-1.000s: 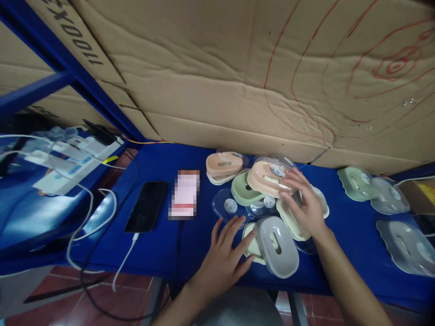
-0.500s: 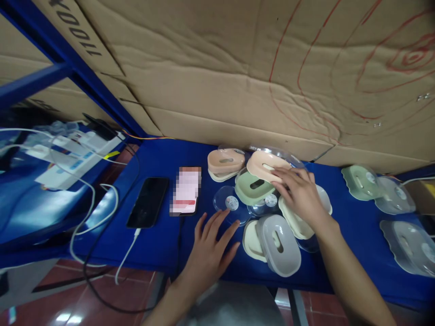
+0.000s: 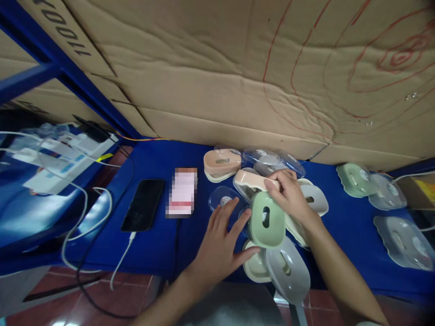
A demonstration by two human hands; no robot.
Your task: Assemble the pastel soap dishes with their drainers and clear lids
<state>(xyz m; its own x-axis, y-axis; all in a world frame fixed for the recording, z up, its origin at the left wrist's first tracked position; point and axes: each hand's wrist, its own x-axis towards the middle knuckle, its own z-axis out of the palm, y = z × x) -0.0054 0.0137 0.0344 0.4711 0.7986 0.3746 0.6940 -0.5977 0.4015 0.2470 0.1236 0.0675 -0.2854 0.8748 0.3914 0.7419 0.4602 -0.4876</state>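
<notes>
Materials: smooth, opaque, rounded-oblong dishes and thin, glossy clear lids on a blue table [image 3: 193,244]. Peach tray [image 3: 253,179]: wavy rim, tipped on edge above the pile, right of the peach dish [image 3: 219,167]. Green dish [image 3: 272,233]: rounded, dark slot near its middle, just below the tray. Grey dish [image 3: 295,276] overlaps the cream dish [image 3: 254,269] at the near edge. Clear lid [image 3: 217,194]: round-ended, stickered, lies by the left fingertips.

Pose: right hand [image 3: 292,194] reaches in from the right, palm down, thumb and fingers pinching the tray's end. Left hand [image 3: 215,244] is palm down, fingers spread wide, tips over the lid and at the green dish's left side; contact with either cannot be told.
</notes>
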